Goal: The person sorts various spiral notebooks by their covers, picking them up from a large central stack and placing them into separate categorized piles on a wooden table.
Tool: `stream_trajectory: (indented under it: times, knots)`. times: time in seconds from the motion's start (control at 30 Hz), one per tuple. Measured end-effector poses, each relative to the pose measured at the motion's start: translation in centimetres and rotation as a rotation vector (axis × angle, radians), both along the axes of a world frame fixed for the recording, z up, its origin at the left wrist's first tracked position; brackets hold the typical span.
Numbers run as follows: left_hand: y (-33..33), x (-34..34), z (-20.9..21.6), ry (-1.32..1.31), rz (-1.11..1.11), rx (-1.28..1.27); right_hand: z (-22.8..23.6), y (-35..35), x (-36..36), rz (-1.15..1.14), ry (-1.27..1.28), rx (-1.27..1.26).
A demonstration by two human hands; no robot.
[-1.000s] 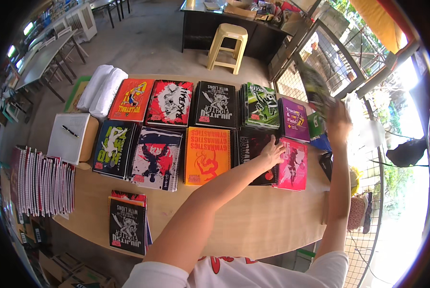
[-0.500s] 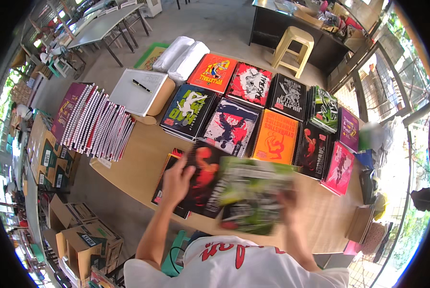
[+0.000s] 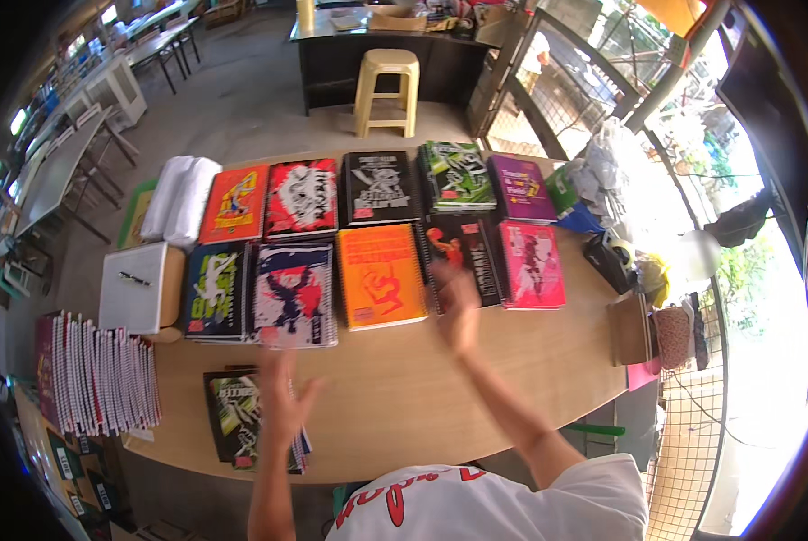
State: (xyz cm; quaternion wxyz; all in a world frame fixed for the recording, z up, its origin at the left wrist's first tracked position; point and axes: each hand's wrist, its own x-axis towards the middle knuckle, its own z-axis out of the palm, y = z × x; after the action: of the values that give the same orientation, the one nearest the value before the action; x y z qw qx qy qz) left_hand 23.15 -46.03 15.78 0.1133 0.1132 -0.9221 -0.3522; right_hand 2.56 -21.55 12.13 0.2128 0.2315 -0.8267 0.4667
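Left hand [image 3: 282, 401] spread, fingers splayed and motion-blurred, over the green-and-black notebook stack [image 3: 242, 419] at the near edge of the wooden table [image 3: 422, 406]; contact with the stack can't be told. The hand hides the stack's right part. Right hand [image 3: 458, 311] open, blurred, holding nothing, hovering by the lower edge of the dark red-and-black notebook [image 3: 465, 257], covering its corner. Orange notebook [image 3: 380, 275] just left of it, pink notebook [image 3: 530, 263] to its right. Upright row of spiral notebooks [image 3: 97, 379] at far left, partly shadowed.
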Motion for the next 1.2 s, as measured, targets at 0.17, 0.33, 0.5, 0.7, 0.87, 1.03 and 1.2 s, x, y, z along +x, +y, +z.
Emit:
stream_trajectory:
  times: [0.17, 0.33, 0.5, 0.7, 0.87, 1.03, 1.2]
  knots:
    - [21.9, -17.8, 0.1, 0.293, -0.616, -0.055, 2.0, 20.0, -23.5, -0.393, 0.024, 0.593]
    - [30.5, -31.1, -3.3, -0.025, -0.297, -0.208, -1.8, 16.3, -32.9, -0.279, -0.367, 1.017]
    - [32.3, -34.3, -7.3, 0.048, -0.023, -0.082, -7.9, 15.2, -35.5, 0.081, -0.068, 1.416]
    - [20.8, -20.4, 1.8, 0.315, -0.016, 0.389, 0.1, 22.2, -36.1, -0.082, -0.242, 0.687]
    - [0.1, 1.0, 3.3, 0.040, 0.472, 0.084, 11.8, 10.5, -15.5, 0.392, -0.201, 0.342]
    - [-15.3, 21.9, -11.1, -0.234, 0.666, -0.295, 7.0, -10.8, 3.4, 1.367, -0.023, 0.184]
    - [-19.7, 17.2, -8.9, -0.502, 0.684, 0.972, -2.7, -20.0, 12.8, 1.599, 0.391, 0.417]
